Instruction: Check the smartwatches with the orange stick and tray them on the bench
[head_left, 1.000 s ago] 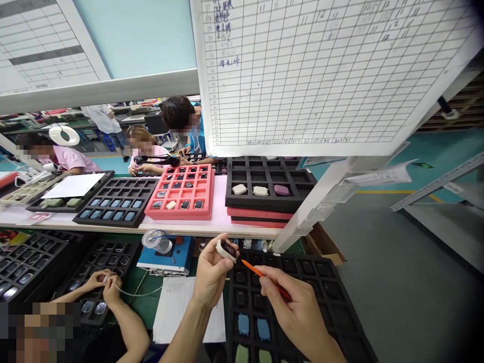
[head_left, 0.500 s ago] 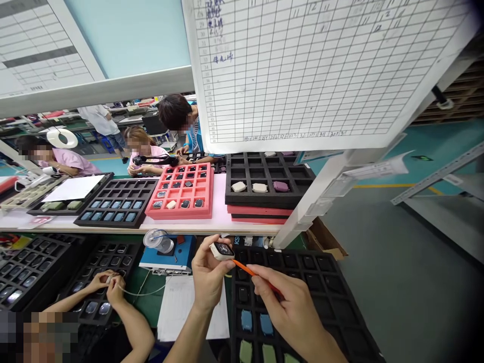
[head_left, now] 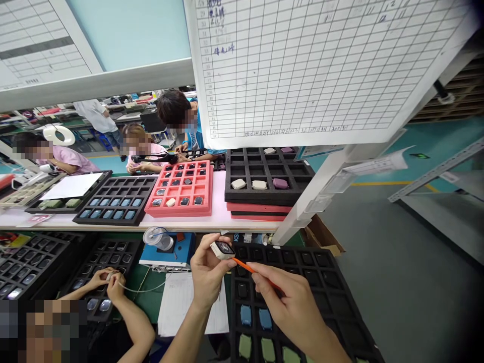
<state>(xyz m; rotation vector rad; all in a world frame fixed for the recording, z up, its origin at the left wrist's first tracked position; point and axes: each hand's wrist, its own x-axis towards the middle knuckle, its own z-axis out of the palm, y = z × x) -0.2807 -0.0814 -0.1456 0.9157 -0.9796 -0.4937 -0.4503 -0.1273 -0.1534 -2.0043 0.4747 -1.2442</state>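
Observation:
Between its fingers and thumb my left hand (head_left: 207, 272) grips a white smartwatch case (head_left: 223, 250), whose dark screen faces up and shows a lit dial. My right hand (head_left: 283, 297) is closed around a thin orange stick-like tool (head_left: 244, 264). The tool's far end meets the lower edge of the watch case by my left thumb; its exact tip is too small to make out. Beneath both hands lies a black foam tray (head_left: 325, 322) with black, blue and green watch cases in its pockets.
Left of my hands stand a blue device (head_left: 185, 249) with a clear cup (head_left: 158, 239) and paper sheets (head_left: 174, 307). A co-worker's hands (head_left: 111, 282) work nearby. The shelf ahead bears a red foam tray (head_left: 181, 201) and stacked black trays (head_left: 260, 196). A white post (head_left: 313, 191) rises at right.
The view has tilted down very slightly. Both hands keep their hold, with the orange tool still against the watch case.

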